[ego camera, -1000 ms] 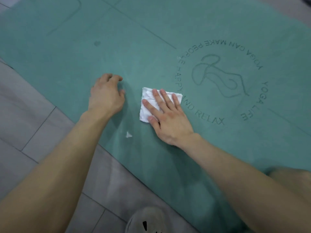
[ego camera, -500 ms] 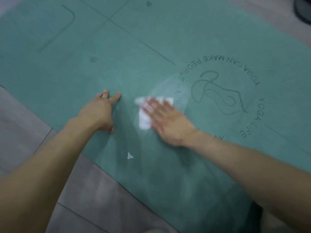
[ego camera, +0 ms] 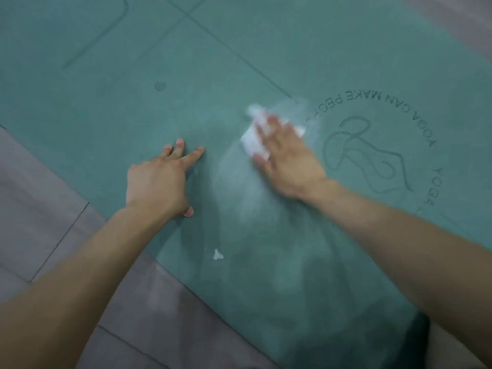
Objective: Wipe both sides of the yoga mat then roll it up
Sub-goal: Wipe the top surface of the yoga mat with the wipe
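A teal yoga mat (ego camera: 186, 62) lies flat on the floor and fills most of the view, its printed side up with a round logo (ego camera: 372, 155) at the right. My right hand (ego camera: 287, 158) presses a white cloth (ego camera: 253, 139) flat against the mat just left of the logo, fingers straight; both are blurred by motion. My left hand (ego camera: 157, 179) rests on the mat to the left of the cloth, fingers spread and straight, holding nothing.
A small white scrap (ego camera: 217, 254) lies on the mat near its front edge, between my arms. Grey floor tiles (ego camera: 40, 209) show at the lower left, along the mat's edge. A strip of floor also appears at the top right corner.
My right hand has swept the cloth forward and toward the logo. My left hand has uncurled and now lies flat on the mat. The camera has moved closer.
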The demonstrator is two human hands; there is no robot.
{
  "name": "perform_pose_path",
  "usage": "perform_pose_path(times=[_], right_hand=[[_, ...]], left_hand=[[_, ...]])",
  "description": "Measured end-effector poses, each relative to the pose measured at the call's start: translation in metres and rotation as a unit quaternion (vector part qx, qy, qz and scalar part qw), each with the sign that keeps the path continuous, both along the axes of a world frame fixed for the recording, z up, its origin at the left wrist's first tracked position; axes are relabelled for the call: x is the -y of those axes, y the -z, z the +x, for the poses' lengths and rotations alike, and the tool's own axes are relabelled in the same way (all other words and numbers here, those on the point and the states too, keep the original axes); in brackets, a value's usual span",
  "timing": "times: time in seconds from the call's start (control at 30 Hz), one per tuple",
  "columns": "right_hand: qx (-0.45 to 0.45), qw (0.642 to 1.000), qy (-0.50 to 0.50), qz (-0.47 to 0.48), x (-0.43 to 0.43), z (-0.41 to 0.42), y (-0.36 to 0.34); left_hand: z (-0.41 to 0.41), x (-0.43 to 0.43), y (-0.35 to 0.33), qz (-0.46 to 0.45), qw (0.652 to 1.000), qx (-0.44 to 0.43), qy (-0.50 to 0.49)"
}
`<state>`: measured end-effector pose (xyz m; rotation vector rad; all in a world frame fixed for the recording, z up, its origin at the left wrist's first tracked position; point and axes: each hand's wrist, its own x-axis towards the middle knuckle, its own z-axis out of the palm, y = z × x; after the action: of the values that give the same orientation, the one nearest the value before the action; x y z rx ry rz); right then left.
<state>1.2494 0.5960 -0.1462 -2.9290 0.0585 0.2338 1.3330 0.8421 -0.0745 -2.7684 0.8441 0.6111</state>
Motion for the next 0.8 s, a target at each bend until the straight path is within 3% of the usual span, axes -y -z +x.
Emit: perform_pose_path(times=[0.07,0.13,0.23,0.3,0.37,0.43,0.53,0.63,0.73,0.8], right_hand=[[-0.022,0.991,0.135,-0.008,0.040,0.028,-0.004],[-0.009,0.987,0.160,-0.007,0.032,0.030,-0.001],[0.021,1.000,-0.018,0.015,-0.047,-0.014,-0.001],[0.002,0.984,-0.175,0.033,-0.099,-0.059,-0.002],[-0.010,0.968,-0.250,0.036,-0.105,-0.079,-0.003],[-0.009,0.983,-0.180,0.021,-0.071,-0.062,0.000],[-0.021,0.995,0.095,-0.007,0.010,-0.027,-0.003],[-0.024,0.987,0.161,-0.010,0.009,-0.034,-0.001],[0.007,1.000,-0.021,0.015,-0.081,-0.080,-0.001],[-0.002,0.987,-0.157,0.037,-0.127,-0.114,0.001]], left_hand=[[0.000,0.001,-0.001,-0.001,1.000,0.001,0.003],[0.000,0.003,-0.002,0.003,1.000,0.002,0.000],[-0.002,0.004,-0.007,-0.002,1.000,0.004,-0.006],[-0.003,0.003,-0.008,-0.016,1.000,0.009,-0.009],[-0.004,0.000,-0.007,-0.030,0.999,0.004,-0.020],[-0.006,-0.002,-0.006,-0.032,0.999,-0.006,-0.040],[-0.008,-0.002,-0.003,-0.025,0.998,-0.015,-0.059],[-0.010,0.003,-0.004,-0.018,0.997,-0.011,-0.068],[-0.012,0.002,-0.003,-0.017,0.997,-0.014,-0.078],[-0.013,0.000,-0.001,-0.016,0.997,-0.017,-0.071]])
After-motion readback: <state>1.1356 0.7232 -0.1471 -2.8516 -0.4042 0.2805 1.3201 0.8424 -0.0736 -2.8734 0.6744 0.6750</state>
